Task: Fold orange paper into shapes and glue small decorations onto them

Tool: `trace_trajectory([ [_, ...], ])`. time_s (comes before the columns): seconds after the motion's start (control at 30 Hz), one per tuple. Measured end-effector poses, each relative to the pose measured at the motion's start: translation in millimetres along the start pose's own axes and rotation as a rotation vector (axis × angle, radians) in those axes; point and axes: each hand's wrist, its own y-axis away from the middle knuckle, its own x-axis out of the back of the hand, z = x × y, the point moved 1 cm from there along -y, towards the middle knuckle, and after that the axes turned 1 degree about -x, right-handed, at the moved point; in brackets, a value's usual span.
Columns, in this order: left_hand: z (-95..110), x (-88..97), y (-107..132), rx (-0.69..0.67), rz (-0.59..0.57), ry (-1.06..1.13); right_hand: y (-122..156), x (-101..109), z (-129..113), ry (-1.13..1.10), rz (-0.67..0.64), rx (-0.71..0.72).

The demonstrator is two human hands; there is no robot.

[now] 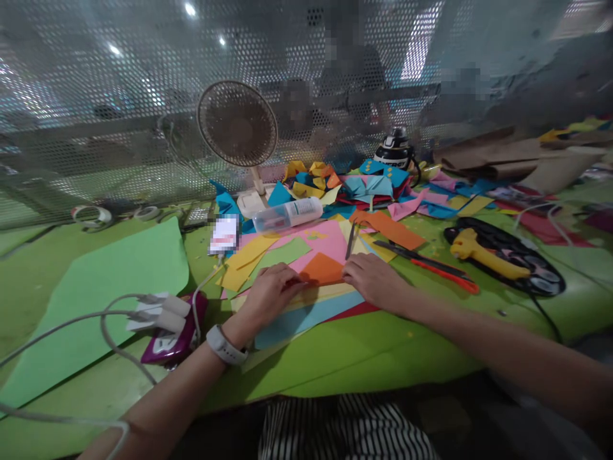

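Observation:
An orange folded paper piece [322, 268] lies on a stack of coloured sheets [306, 313] on the green table [364, 358]. My left hand [268, 295], with a white watch on its wrist, presses its curled fingers on the piece's left edge. My right hand [371, 280] pinches the piece's right corner with its fingers together. Pink, yellow and light green sheets lie just behind the piece.
A yellow glue gun [488, 255] rests on a dark tray at right. Red-handled scissors [431, 265], a clear bottle [287, 214], a small fan [238, 124], a large green sheet [105, 281], a purple power strip with white plugs [167, 319] and a heap of paper shapes [364, 185] surround the hands.

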Motion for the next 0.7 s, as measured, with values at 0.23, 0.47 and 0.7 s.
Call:
trace_trajectory([
  [0.23, -2.9, -0.5, -1.1, 0.080, 0.028, -0.053, -4.6, 4.8, -0.9, -0.062, -0.055, -0.088],
  [0.47, -12.4, -0.2, 1.5, 0.161, 0.035, -0.137, -13.0, 9.7, 9.2, -0.292, -0.170, -0.207],
  [0.7, -1.0, 2.9, 3.5, 0.137, 0.070, -0.333, -15.4, 9.7, 10.6, -0.269, -0.199, -0.221],
])
